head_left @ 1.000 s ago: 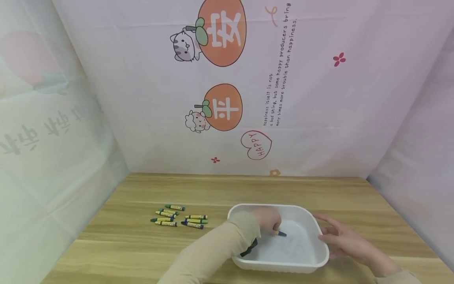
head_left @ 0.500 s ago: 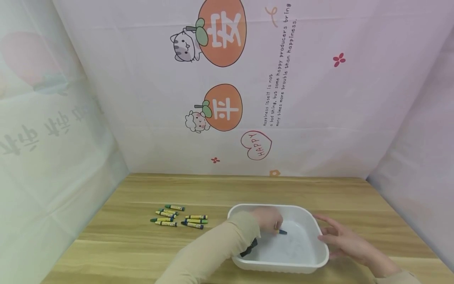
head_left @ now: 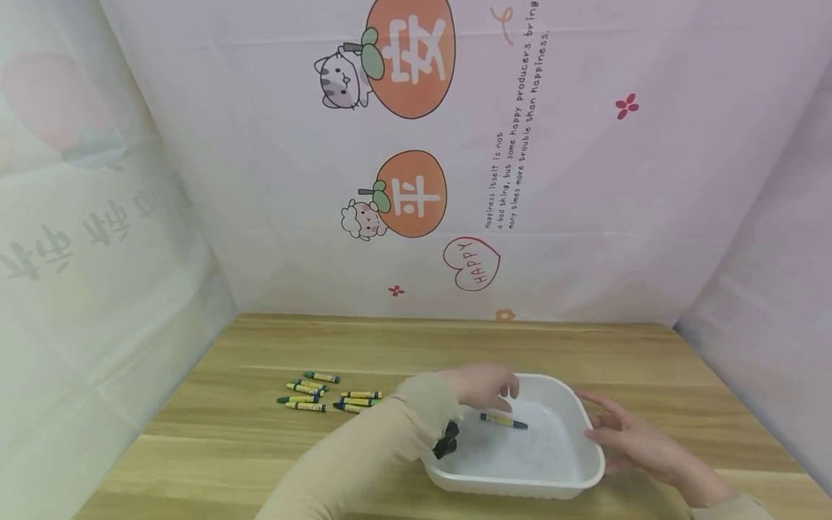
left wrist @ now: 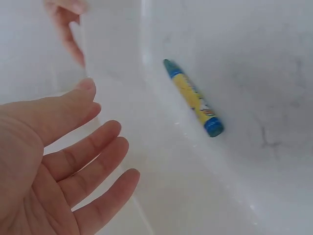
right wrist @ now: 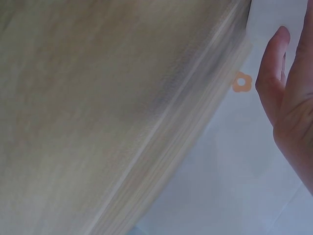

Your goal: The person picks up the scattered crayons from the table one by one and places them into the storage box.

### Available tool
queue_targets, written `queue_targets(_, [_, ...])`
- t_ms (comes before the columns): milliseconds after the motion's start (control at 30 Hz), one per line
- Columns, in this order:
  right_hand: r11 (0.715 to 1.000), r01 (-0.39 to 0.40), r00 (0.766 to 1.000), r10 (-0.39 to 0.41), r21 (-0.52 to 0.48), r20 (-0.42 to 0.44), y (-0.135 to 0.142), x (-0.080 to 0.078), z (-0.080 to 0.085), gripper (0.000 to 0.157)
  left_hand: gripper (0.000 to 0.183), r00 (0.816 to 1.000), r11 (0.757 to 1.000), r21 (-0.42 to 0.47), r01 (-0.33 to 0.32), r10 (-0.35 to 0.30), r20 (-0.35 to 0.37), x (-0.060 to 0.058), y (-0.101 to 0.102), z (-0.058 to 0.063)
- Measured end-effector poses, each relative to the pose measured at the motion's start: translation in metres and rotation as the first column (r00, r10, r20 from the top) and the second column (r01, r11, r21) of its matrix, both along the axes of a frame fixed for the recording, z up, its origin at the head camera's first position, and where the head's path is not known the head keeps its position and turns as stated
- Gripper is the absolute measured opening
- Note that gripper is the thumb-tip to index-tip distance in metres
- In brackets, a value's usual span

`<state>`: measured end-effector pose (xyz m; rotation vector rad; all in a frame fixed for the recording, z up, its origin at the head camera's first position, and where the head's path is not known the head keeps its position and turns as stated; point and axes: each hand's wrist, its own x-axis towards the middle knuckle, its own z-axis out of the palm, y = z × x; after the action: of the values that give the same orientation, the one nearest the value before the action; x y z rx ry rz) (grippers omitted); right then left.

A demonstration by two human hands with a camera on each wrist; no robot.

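A white plastic tray (head_left: 510,487) stands on the wooden table. Inside it, a crayon (head_left: 504,421) with a yellow wrapper and dark blue-green ends lies on the floor; the same crayon (left wrist: 194,99) shows whole in the left wrist view. My left hand (head_left: 484,386) hovers over the tray's back left part, just behind the crayon. Its fingers (left wrist: 100,171) are spread and relaxed, with nothing in them. At the tray's right side, my right hand (head_left: 640,437) rests its fairly straight fingers and thumb against the rim and outer wall.
Several more crayons (head_left: 305,390) in yellow wrappers lie in two loose groups on the table (head_left: 214,448), left of the tray. Printed white cloth (head_left: 312,282) rises behind the table and at both sides. A dark strap item (head_left: 446,440) sits at the left wrist.
My left hand has let go of the crayon and drawn back up and left, leaving it on the tray floor. The right hand stays at the tray's rim.
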<state>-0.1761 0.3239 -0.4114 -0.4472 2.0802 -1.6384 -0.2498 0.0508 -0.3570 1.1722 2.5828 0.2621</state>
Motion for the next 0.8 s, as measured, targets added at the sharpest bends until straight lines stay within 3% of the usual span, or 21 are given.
queue_targets(267, [1.0, 0.008, 1.0, -0.008, 0.0, 0.013, 0.001, 0.001, 0.0, 0.053, 0.025, 0.999, 0.996, 0.091, 0.01, -0.006, -0.044, 0.007, -0.022, 0.027])
queue_targets(567, [1.0, -0.003, 1.0, 0.003, -0.011, 0.008, 0.002, -0.001, 0.001, 0.053, 0.023, 0.99, 0.987, 0.148, 0.061, -0.041, -0.136, 0.01, -0.055, 0.038])
queue_targets(800, [1.0, 0.001, 1.0, -0.001, -0.009, 0.014, 0.001, 0.0, 0.002, 0.054, 0.024, 0.982, 0.978, 0.199, 0.068, -0.031, -0.184, 0.02, -0.09, 0.039])
